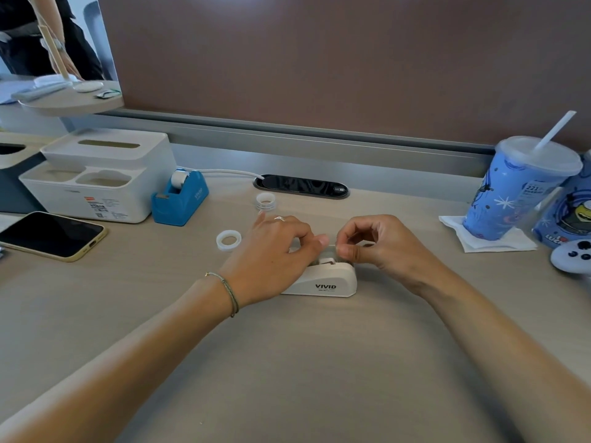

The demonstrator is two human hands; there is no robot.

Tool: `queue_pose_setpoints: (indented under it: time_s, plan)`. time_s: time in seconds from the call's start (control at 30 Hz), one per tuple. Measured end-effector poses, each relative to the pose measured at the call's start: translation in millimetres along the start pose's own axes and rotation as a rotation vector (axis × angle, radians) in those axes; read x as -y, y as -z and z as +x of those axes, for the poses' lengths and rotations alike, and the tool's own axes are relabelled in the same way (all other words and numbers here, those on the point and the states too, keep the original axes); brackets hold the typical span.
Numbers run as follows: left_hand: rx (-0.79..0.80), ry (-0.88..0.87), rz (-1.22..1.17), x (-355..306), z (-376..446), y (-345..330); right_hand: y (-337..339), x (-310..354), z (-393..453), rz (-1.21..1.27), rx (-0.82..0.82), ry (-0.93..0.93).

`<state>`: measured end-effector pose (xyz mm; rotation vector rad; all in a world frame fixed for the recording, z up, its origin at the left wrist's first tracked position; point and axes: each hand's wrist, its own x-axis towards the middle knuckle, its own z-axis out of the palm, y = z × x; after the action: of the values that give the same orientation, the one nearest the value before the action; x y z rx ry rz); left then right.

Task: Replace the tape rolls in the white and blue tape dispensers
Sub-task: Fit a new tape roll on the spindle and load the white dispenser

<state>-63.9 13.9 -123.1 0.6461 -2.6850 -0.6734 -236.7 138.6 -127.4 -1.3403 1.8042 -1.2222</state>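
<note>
The white tape dispenser, marked VIVID, lies on the desk in the middle. My left hand rests over its left end and grips it. My right hand pinches something small at the dispenser's top right, seemingly the tape end; the roll itself is mostly hidden by my fingers. The blue tape dispenser stands at the back left with a white roll in it. Two loose tape rolls lie on the desk: a flat one left of my left hand and an upright one behind it.
A white organiser box sits at the back left, a phone in front of it. A black cable port is set into the desk. A blue cup with straw on a napkin, a second cup and a game controller stand at right.
</note>
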Motion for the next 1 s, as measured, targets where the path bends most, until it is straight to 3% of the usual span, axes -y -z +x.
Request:
queue_pose_setpoints:
  time_s: [0.33, 0.6, 1.0]
  plan:
    - [-0.035, 0.050, -0.053, -3, 0, -2, -5, 5, 1, -0.014, -0.028, 0.009]
    - [0.016, 0.095, -0.191, -3, 1, 3, -1, 3, 1, -0.077, -0.019, -0.022]
    - [0.146, 0.096, -0.128, 8, 6, 31, -10, 20, -3, -0.161, -0.021, 0.075]
